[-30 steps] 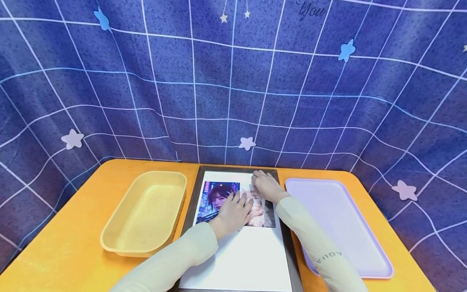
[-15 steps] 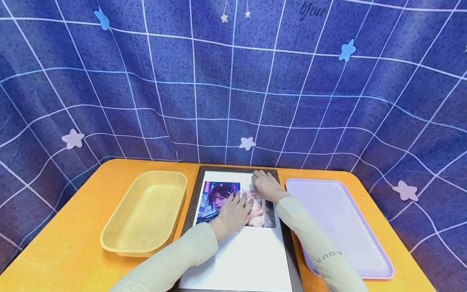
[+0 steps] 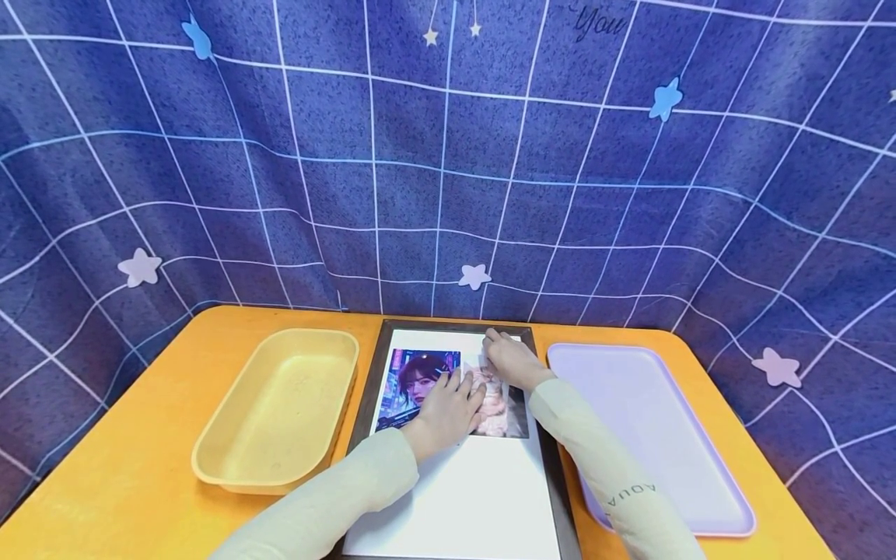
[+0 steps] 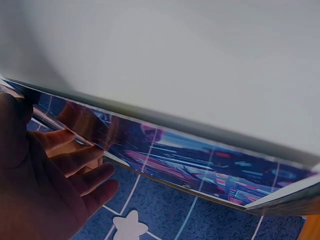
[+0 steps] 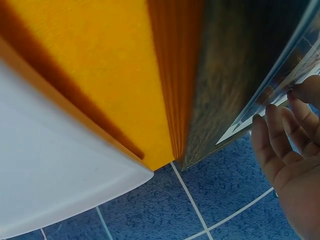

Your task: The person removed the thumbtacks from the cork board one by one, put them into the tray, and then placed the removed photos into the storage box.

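A dark-framed board with a white surface (image 3: 455,498) lies flat at the table's middle. Two pictures lie side by side on it: a purple-blue portrait print (image 3: 423,369) and a photo of a pinkish, fluffy cat (image 3: 493,416). My left hand (image 3: 448,408) rests with spread fingers across the inner edges of both pictures. My right hand (image 3: 513,359) is bent over the cat photo's upper end, partly hiding it. In the right wrist view, thumb and index finger of the right hand (image 5: 300,150) pinch together at the glossy photo's edge.
A deep yellow tub (image 3: 280,412) stands left of the framed board on the orange table (image 3: 133,435). A shallow lilac tray (image 3: 651,428) lies to the right, under the right forearm. Behind the table hangs a blue gridded curtain (image 3: 413,194) with stars.
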`<state>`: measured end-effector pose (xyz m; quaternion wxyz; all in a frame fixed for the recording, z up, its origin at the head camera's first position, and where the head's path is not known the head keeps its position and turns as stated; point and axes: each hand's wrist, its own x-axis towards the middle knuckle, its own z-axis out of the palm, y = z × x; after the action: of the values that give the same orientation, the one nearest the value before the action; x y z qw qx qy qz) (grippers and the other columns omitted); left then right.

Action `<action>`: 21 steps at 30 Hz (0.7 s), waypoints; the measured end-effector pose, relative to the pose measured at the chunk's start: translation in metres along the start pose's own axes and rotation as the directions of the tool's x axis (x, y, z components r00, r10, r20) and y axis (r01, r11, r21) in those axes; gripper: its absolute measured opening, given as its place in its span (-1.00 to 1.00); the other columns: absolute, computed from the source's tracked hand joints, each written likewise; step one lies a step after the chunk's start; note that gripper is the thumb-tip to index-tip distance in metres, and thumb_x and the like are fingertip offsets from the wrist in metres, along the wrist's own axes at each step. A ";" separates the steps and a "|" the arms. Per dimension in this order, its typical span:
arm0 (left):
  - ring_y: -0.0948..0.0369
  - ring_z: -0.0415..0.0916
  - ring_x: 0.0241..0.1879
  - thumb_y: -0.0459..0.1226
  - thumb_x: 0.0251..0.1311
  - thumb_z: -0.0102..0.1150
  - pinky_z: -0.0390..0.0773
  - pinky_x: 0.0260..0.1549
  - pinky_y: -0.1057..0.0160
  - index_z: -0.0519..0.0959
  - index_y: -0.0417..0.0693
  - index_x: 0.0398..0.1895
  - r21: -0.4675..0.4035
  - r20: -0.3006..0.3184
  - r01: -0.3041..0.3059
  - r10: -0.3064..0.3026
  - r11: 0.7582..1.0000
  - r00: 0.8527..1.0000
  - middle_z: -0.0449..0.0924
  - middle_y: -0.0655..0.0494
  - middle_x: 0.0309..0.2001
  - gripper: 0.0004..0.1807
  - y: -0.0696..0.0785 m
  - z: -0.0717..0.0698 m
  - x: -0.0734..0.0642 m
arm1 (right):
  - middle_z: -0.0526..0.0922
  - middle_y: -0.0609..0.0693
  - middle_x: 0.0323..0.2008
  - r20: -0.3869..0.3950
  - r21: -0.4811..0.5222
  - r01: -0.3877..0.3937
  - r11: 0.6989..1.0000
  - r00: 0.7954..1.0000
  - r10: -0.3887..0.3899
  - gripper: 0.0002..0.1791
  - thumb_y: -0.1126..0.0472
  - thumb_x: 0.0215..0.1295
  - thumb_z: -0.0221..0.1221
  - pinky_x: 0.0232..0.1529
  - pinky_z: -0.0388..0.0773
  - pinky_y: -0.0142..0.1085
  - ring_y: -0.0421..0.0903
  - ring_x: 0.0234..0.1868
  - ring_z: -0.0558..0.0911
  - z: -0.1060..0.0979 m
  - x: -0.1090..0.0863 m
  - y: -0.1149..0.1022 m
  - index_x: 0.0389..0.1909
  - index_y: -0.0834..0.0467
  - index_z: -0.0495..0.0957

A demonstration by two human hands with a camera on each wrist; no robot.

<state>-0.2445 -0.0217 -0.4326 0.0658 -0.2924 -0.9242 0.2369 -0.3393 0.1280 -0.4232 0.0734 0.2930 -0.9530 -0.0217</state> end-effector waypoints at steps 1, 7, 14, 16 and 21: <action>0.08 0.17 0.33 0.12 0.35 -0.42 0.25 0.25 0.10 0.14 0.15 0.36 -0.007 0.000 0.002 -0.002 1.000 1.000 0.21 0.08 0.34 -0.42 0.000 0.000 0.000 | 0.42 0.00 -0.24 -0.004 -0.001 0.006 1.000 1.000 -0.006 -0.87 0.25 0.15 0.19 -0.22 0.59 -0.23 -0.03 -0.21 0.54 0.001 0.000 0.000 -0.32 0.21 0.50; 0.08 0.18 0.32 0.12 0.34 -0.41 0.24 0.25 0.09 0.15 0.15 0.36 -0.019 -0.002 0.008 -0.008 1.000 1.000 0.21 0.07 0.34 -0.42 0.001 0.002 0.001 | 0.48 0.07 -0.11 -0.031 -0.025 0.023 0.999 0.999 -0.024 -0.83 0.25 0.17 0.16 -0.06 0.56 -0.12 0.11 -0.02 0.54 0.003 -0.001 0.001 -0.24 0.24 0.50; 0.08 0.19 0.32 0.12 0.35 -0.41 0.25 0.25 0.09 0.14 0.14 0.36 0.011 -0.002 0.000 0.001 1.000 1.000 0.21 0.08 0.34 -0.42 0.001 0.001 0.000 | 0.47 0.14 0.03 -0.023 -0.046 0.028 0.999 0.999 -0.030 -0.73 0.24 0.19 0.15 0.04 0.50 -0.05 0.16 0.11 0.48 0.000 -0.002 0.000 -0.11 0.27 0.49; 0.08 0.19 0.31 0.12 0.35 -0.41 0.25 0.25 0.09 0.15 0.14 0.36 0.006 -0.002 0.000 0.000 1.000 1.000 0.21 0.08 0.34 -0.42 0.001 0.001 0.000 | 0.47 0.14 -0.01 -0.040 -0.046 0.052 0.998 0.998 -0.054 -0.75 0.27 0.20 0.14 0.02 0.52 -0.12 0.11 0.07 0.49 0.001 -0.003 0.000 -0.13 0.29 0.49; 0.09 0.19 0.31 0.12 0.34 -0.41 0.24 0.25 0.09 0.15 0.15 0.36 0.009 0.000 0.002 -0.002 1.000 1.000 0.21 0.08 0.34 -0.42 0.002 0.002 0.001 | 0.43 0.07 -0.11 -0.059 -0.063 0.091 0.994 0.994 -0.095 -0.79 0.33 0.16 0.14 -0.12 0.56 -0.31 -0.04 -0.09 0.47 0.004 -0.003 0.002 -0.17 0.29 0.51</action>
<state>-0.2447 -0.0209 -0.4356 0.0674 -0.2912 -0.9234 0.2410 -0.3386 0.1310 -0.4270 0.1104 0.3354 -0.9345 -0.0446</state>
